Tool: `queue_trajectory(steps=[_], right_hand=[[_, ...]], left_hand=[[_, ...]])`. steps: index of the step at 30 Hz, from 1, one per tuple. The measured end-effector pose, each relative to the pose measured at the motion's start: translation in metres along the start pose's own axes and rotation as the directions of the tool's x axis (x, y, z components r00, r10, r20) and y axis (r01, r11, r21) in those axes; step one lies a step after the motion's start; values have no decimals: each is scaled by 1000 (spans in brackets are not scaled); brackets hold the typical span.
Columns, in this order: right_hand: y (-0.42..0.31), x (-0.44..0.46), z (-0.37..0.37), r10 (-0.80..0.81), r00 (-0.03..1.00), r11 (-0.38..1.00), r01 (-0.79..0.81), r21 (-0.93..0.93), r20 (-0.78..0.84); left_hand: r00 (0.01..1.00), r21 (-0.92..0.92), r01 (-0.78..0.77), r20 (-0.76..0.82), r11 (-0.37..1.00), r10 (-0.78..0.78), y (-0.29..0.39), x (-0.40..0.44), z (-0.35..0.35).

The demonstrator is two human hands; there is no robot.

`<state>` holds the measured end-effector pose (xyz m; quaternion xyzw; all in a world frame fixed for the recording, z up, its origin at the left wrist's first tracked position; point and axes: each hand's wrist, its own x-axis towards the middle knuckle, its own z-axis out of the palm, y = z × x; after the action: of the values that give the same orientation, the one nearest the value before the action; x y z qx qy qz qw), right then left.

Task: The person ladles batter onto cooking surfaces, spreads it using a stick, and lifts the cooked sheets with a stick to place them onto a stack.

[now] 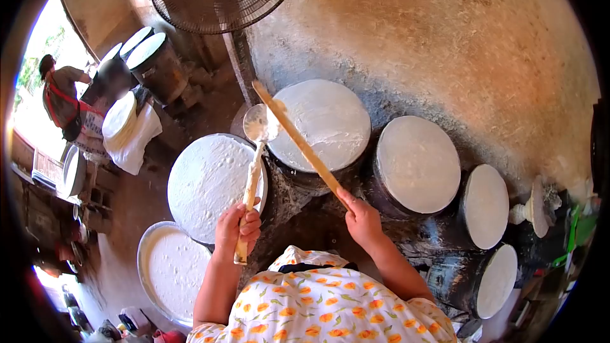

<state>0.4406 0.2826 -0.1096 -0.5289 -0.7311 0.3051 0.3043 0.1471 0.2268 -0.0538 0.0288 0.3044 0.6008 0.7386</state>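
Ladle: long axis runs away from the body, leaning slightly right at the far end; bowl points away, butt points back toward the torso. Stick: long axis diagonal, far tip up and to the left, near end down and to the right. Its far part passes just beside the bowl, with white material between; contact cannot be confirmed.

Left hand: fingers curled round the ladle's handle, closed; forearm reaches forward. Right hand: closed on the stick's near end; forearm slants inward from the right.

Ladle lies mostly ahead of the left hand, with the butt protruding behind the grip. Stick extends ahead and to the left of the right hand. Bowl sits, in view, between the left drum and far drum, both white-topped; its height cannot be judged.
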Motion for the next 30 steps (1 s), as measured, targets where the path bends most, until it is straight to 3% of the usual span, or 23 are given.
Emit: queue_trajectory(steps=[1, 3, 4, 5, 7, 8, 9, 11, 13, 15, 17, 19, 21, 24, 26, 29, 30], right_hand=[[-3, 3, -2, -69, 997, 987, 61, -147, -46], [14, 21, 10, -26, 988, 994, 10, -105, -154], [19, 31, 14, -11, 982, 999, 2, -47, -188], [25, 39, 18, 7, 975, 1000, -5, 12, -224], [48, 46, 32, 101, 964, 994, -109, -18, -244], [52, 41, 40, 262, 944, 964, -265, 14, -200], [58, 32, 54, 308, 931, 946, -321, -41, -195], [61, -8, 84, 300, 953, 932, -303, -199, -49], [48, -43, 95, 305, 946, 884, -238, -403, 112], [39, -66, 103, 258, 962, 871, -194, -452, 84], [33, -66, 97, 268, 958, 887, -204, -415, 102], [29, -49, 86, 20, 1000, 955, -12, -298, 22], [17, -20, 78, 97, 995, 923, -93, -373, -9], [31, 1, 77, 84, 995, 912, -96, -399, -48], [29, -11, 69, 276, 950, 813, -150, -563, 145], [58, -48, 45, 142, 958, 855, 8, -519, 249], [58, -50, 33, 78, 976, 895, 22, -445, 205]], left_hand=[[1000, -10, -5, -3, 1000, 5, 1, -5, 0], [997, -84, 72, -3, 994, -73, 6, -9, 1], [982, -268, 177, 116, 947, -151, 10, -7, -9], [982, -274, 174, 120, 946, -146, 12, -11, -14], [942, -433, 271, 302, 860, -145, 16, -22, -23], [939, -395, 240, 326, 887, -109, 19, -28, -28], [937, -395, 248, 331, 884, -115, 23, -34, -31], [968, -216, 63, 251, 974, -7, 33, -45, -37], [975, -173, 65, 220, 983, -26, 44, -46, -50], [988, -198, 66, 148, 978, -37, 52, -50, -57], [985, -215, 38, 170, 976, 0, 58, -57, -59], [979, -254, 4, 196, 967, 47, 63, -69, -59], [967, -292, -56, 224, 955, 125, 67, -82, -60], [943, -336, -181, 209, 924, 260, 74, -106, -68], [917, -362, -271, 186, 892, 354, 79, -129, -77], [870, -359, -404, 134, 841, 475, 81, -165, -93], [850, -342, -435, 148, 833, 505, 82, -174, -105]])
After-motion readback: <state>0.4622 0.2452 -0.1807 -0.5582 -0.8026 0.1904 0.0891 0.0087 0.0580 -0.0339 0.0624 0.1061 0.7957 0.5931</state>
